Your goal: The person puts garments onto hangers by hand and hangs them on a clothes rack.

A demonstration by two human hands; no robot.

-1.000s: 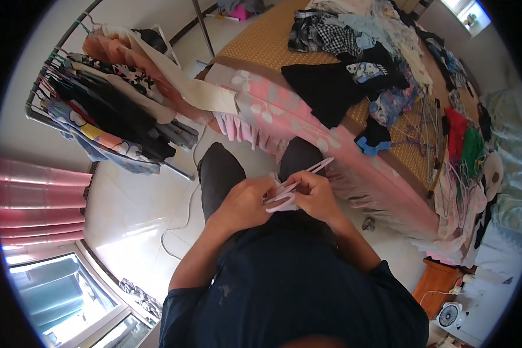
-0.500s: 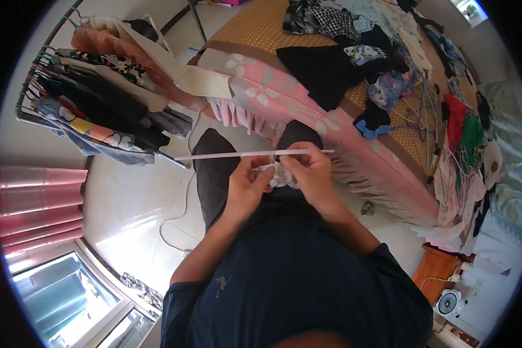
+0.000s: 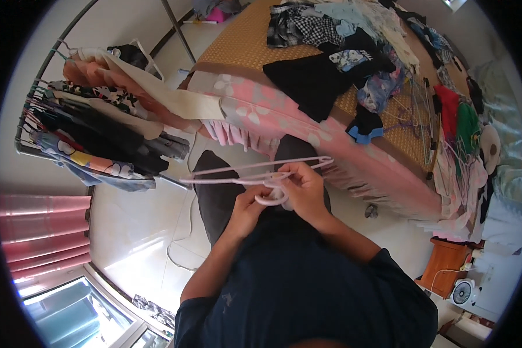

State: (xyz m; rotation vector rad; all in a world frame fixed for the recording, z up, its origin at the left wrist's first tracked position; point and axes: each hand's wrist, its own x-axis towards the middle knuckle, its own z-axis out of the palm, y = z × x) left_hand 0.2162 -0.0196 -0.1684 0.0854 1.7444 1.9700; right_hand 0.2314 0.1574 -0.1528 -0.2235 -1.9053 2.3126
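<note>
Before my torso is a thin pale-pink clothes hanger [image 3: 214,181], its long bar stretched left to right and its curved hook toward me. My right hand [image 3: 304,190] is closed on the hanger close to the base of the hook. On the other side of the hook, the curled fingers of my left hand [image 3: 248,210] pinch at the hanger's middle. A small whitish, soft-looking piece shows between the two hands; my fingers hide most of it, and I cannot tell what it is.
A clothes rack [image 3: 43,64] full of hung garments stands at the left. Ahead, a bed with a woven mat [image 3: 238,46] and pink skirt [image 3: 255,101] bears a black garment [image 3: 310,75] and heaped clothes. More hangers [image 3: 426,124] lie right. A fan [image 3: 463,292] sits lower right.
The hanger has turned from nearly edge-on to show its open outline, with its hook now visible toward me. My hands have come slightly lower, and the whitish piece is more covered.
</note>
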